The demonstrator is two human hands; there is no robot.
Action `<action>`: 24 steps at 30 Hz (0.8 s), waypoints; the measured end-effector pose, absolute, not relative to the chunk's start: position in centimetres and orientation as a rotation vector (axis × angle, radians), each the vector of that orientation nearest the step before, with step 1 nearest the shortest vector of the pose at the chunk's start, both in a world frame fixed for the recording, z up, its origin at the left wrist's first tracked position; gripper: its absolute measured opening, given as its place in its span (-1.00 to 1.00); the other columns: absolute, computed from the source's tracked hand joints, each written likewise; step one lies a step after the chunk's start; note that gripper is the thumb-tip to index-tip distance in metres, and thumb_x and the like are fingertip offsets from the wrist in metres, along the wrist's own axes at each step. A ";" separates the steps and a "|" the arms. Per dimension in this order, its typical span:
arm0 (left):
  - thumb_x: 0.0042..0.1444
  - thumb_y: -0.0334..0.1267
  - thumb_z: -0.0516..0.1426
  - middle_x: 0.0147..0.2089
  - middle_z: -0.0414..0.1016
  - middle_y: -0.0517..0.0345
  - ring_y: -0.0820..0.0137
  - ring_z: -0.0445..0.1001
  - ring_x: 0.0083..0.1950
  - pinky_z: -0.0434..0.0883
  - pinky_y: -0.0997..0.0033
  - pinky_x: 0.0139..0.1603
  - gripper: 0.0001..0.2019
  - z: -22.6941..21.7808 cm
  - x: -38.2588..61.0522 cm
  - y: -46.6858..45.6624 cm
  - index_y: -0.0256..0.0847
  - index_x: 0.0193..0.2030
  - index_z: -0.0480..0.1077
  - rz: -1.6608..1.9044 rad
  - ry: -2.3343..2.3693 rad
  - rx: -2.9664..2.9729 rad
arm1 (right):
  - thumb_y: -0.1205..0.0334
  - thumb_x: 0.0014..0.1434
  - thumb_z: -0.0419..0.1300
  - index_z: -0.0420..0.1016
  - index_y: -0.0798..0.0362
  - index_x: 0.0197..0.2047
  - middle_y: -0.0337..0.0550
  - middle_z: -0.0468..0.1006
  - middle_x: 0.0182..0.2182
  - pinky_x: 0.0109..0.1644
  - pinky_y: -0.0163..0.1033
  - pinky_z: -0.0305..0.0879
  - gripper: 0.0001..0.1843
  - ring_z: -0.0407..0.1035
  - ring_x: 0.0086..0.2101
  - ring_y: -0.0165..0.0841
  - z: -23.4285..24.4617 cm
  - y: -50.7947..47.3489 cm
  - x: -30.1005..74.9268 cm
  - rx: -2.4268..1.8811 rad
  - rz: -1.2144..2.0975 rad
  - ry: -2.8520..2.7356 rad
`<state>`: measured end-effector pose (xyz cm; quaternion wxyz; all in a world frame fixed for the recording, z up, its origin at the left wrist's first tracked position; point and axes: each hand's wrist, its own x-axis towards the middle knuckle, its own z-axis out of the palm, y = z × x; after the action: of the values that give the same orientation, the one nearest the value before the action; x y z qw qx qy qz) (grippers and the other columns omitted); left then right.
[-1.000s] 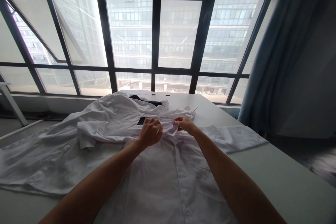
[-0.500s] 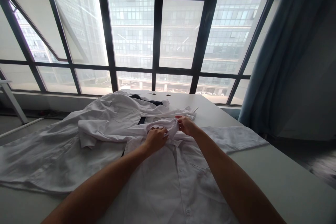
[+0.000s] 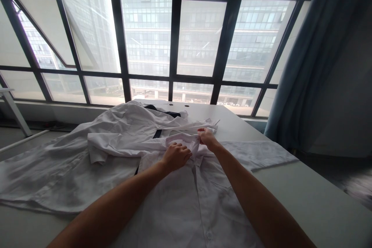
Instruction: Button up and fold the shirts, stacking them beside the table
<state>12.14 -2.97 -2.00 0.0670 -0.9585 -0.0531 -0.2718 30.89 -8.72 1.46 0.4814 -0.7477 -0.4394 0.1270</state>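
A white button-up shirt (image 3: 186, 201) lies front-up on the table before me, its button row running toward me. At its neck, my left hand (image 3: 176, 156) is closed on the collar (image 3: 181, 139), fingers curled over the fabric. My right hand (image 3: 207, 138) pinches the collar's other side just beyond it. The collar stands raised between both hands. One sleeve (image 3: 255, 153) stretches out to the right.
More white garments (image 3: 116, 131) lie heaped at the left and back, with a dark strip (image 3: 157, 133) showing among them. The pale table (image 3: 305, 197) has its edge at the right. A large window (image 3: 174, 38) and a blue curtain (image 3: 308, 66) stand behind.
My left hand has slid a little nearer and rightward along the collar, and the collar now stands up more between the hands. My right hand stays nearly where it was.
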 end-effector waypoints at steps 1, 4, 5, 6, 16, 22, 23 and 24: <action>0.31 -0.23 0.06 -0.33 0.57 0.07 0.29 0.53 -0.27 0.34 0.27 -0.17 -0.76 -2.0 12.1 -2.9 -0.21 -0.34 0.49 -0.815 -0.168 -2.890 | 0.20 0.23 0.07 0.50 0.13 -0.10 -0.09 0.53 -0.41 -0.34 -0.25 0.34 -0.73 0.39 -0.45 -0.33 1.8 -8.9 30.8 -1.859 0.228 -1.085; 0.30 -0.24 0.08 -0.32 0.58 0.06 0.29 0.53 -0.27 0.34 0.27 -0.16 -0.77 -2.3 12.1 -2.8 -0.22 -0.33 0.50 -0.849 -0.203 -2.897 | 0.03 0.21 0.15 0.55 0.15 -0.24 -0.09 0.55 -0.43 -0.33 -0.28 0.27 -0.67 0.39 -0.43 -0.32 3.4 -9.9 29.8 -1.942 0.009 -1.314; 0.30 -0.24 0.07 -0.32 0.58 0.06 0.30 0.53 -0.27 0.34 0.27 -0.14 -0.76 -2.4 12.1 -2.8 -0.22 -0.33 0.50 -0.874 -0.211 -2.900 | -0.03 0.19 0.18 0.57 0.14 -0.26 -0.09 0.56 -0.42 -0.34 -0.29 0.25 -0.63 0.40 -0.42 -0.32 3.9 -10.2 29.4 -1.956 -0.027 -1.427; 0.31 -0.23 0.06 -0.32 0.57 0.06 0.31 0.53 -0.27 0.34 0.27 -0.13 -0.75 -2.4 12.1 -2.8 -0.23 -0.33 0.50 -0.899 -0.211 -2.902 | -0.06 0.16 0.21 0.58 0.13 -0.27 -0.08 0.57 -0.40 -0.34 -0.30 0.23 -0.62 0.41 -0.40 -0.31 4.4 -10.6 29.0 -1.970 -0.048 -1.525; 0.27 -0.12 0.09 0.03 0.50 -0.06 0.16 0.41 0.04 0.29 0.17 0.00 -0.72 -1.2 11.1 0.1 -0.18 0.03 0.45 -1.262 -0.510 -2.730 | 0.35 0.18 0.19 0.63 0.06 -0.25 -0.08 0.63 -0.32 -0.25 -0.32 0.26 -0.83 0.46 -0.31 -0.29 4.8 -11.3 29.5 -2.032 -0.095 -1.739; 0.21 -0.18 0.11 -0.23 0.55 0.05 0.25 0.47 -0.17 0.31 0.36 -0.19 -0.81 -2.0 10.5 3.5 -0.19 -0.24 0.51 -1.203 -0.995 -2.945 | 0.30 0.24 0.14 0.61 0.07 -0.17 -0.05 0.62 -0.24 -0.16 -0.29 0.28 -0.80 0.47 -0.23 -0.26 4.1 -11.3 31.2 -2.104 -0.173 -1.570; 0.20 -0.15 0.12 -0.27 0.54 0.07 0.28 0.47 -0.22 0.29 0.40 -0.24 -0.80 -2.0 10.6 3.6 -0.20 -0.27 0.51 -1.238 -1.049 -2.986 | 0.27 0.24 0.14 0.60 0.07 -0.17 -0.03 0.61 -0.22 -0.16 -0.29 0.28 -0.80 0.46 -0.23 -0.26 4.2 -11.4 31.1 -2.145 -0.226 -1.521; 0.19 -0.12 0.11 -0.31 0.53 0.09 0.31 0.46 -0.27 0.27 0.43 -0.28 -0.78 -2.0 10.6 3.7 -0.20 -0.28 0.49 -1.285 -1.093 -3.024 | 0.25 0.24 0.16 0.59 0.08 -0.16 -0.02 0.60 -0.20 -0.16 -0.29 0.27 -0.81 0.45 -0.22 -0.26 4.3 -11.5 31.0 -2.169 -0.289 -1.477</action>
<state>10.65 3.72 -1.98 -0.1597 -0.8620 -0.3116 -0.3665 30.97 -11.50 4.31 0.2481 -0.7958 -0.5421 -0.1059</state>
